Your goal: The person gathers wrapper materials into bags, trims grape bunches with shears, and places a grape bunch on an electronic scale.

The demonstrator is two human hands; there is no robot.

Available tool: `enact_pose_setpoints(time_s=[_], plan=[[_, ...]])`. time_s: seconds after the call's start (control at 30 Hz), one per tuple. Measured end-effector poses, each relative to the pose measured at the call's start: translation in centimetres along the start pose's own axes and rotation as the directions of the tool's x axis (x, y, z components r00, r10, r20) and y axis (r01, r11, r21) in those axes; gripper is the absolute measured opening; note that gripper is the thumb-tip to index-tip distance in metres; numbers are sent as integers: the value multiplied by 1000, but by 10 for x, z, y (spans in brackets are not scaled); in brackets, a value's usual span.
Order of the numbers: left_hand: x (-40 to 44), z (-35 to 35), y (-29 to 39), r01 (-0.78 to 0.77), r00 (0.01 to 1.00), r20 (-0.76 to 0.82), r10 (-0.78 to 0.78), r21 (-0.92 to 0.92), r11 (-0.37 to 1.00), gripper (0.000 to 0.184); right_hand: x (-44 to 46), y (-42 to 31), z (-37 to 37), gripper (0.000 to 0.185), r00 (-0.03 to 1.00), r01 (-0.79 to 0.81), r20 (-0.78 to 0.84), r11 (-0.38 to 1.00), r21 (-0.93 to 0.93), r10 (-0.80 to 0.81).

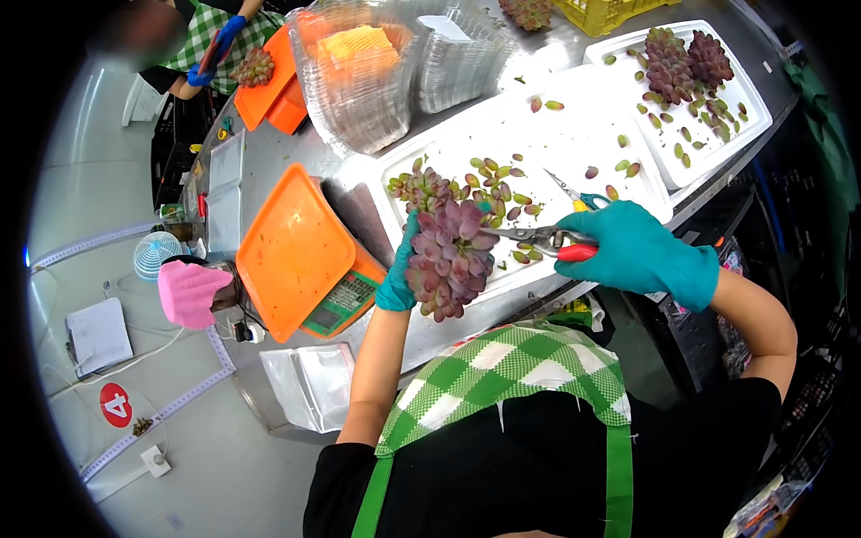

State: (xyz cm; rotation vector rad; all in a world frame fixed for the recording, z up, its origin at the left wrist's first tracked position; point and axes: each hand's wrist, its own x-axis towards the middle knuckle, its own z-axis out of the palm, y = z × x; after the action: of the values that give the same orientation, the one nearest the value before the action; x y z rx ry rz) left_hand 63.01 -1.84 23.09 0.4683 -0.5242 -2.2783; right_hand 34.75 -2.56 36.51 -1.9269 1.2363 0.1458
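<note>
My left hand (399, 278), in a teal glove, is closed around a purple-pink succulent (448, 260) and holds it above the near edge of a white tray (574, 125). My right hand (641, 251), gloved alike, grips red-handled pruning shears (543, 238). Their blades point left and reach the succulent's right side; whether they touch a stem I cannot make out. Loose leaves (493, 184) lie in the tray, along with another succulent (421, 190) behind the held one. Small scissors (578, 193) with teal and yellow handles rest beside my right hand.
An orange weighing scale (300, 251) stands to the left, with plastic bags (309, 386) nearby. Stacked clear containers (359, 90) are at the back. A second white tray (753, 99) on the right holds succulents and leaves. Across the table, another person's blue-gloved hand (229, 36) is visible.
</note>
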Motion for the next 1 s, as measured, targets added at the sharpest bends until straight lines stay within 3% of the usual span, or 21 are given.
enact_pose_setpoints(time_s=[0.03, 0.07, 0.1, 0.2, 0.23, 0.3, 0.4, 0.5, 0.57, 0.67, 0.77, 0.87, 1.0], plan=[[1, 0, 1, -19, 998, -44, 36, 329, 944, 53, -4, 0, -5, 51, 999, -35, -7, 999, 36, 35], [3, 0, 1, -1, 994, -88, 71, 622, 783, 49, -6, 1, -8, 51, 997, -69, -13, 995, 69, 70], [2, -1, 2, 142, 967, -196, 163, 944, 297, 44, -7, 4, -8, 51, 992, -104, -54, 984, 146, 113], [1, -5, -10, -18, 817, -199, 541, 929, 369, 37, -10, 16, 1, 51, 971, -136, -149, 945, 297, 187], [0, 1, -9, 101, 828, -191, 527, 976, 194, 38, -10, 19, 4, 51, 970, -112, -174, 949, 294, 168], [-1, 5, -8, 124, 839, -190, 510, 979, 161, 42, -9, 22, 10, 51, 971, -52, -205, 950, 309, 120], [-10, -20, -17, -149, 836, -206, 509, 808, 571, 45, -6, 22, 18, 52, 975, 8, -213, 941, 339, 69], [-18, -38, -24, -393, 831, -223, 509, 413, 822, 49, -2, 22, 24, 53, 970, -36, -217, 948, 317, 109], [-6, -11, -16, -285, 958, -9, 286, 42, 958, 55, 6, 27, 33, 54, 959, -67, -240, 948, 311, 147], [5, 12, -15, -355, 935, -52, 351, -126, 926, 55, 34, 56, 63, 58, 877, -85, -462, 990, 114, 129], [10, 18, -18, -451, 890, -147, 432, -145, 881, 54, 57, 88, 97, 65, 809, -125, -588, 973, -193, -13], [12, 22, -16, -488, 867, -191, 460, -143, 861, 54, 72, 101, 121, 69, 747, -185, -663, 946, -267, -41], [9, 23, -14, -514, 848, -230, 479, -126, 849, 54, 74, 106, 128, 72, 737, -247, -676, 922, -299, -22]])
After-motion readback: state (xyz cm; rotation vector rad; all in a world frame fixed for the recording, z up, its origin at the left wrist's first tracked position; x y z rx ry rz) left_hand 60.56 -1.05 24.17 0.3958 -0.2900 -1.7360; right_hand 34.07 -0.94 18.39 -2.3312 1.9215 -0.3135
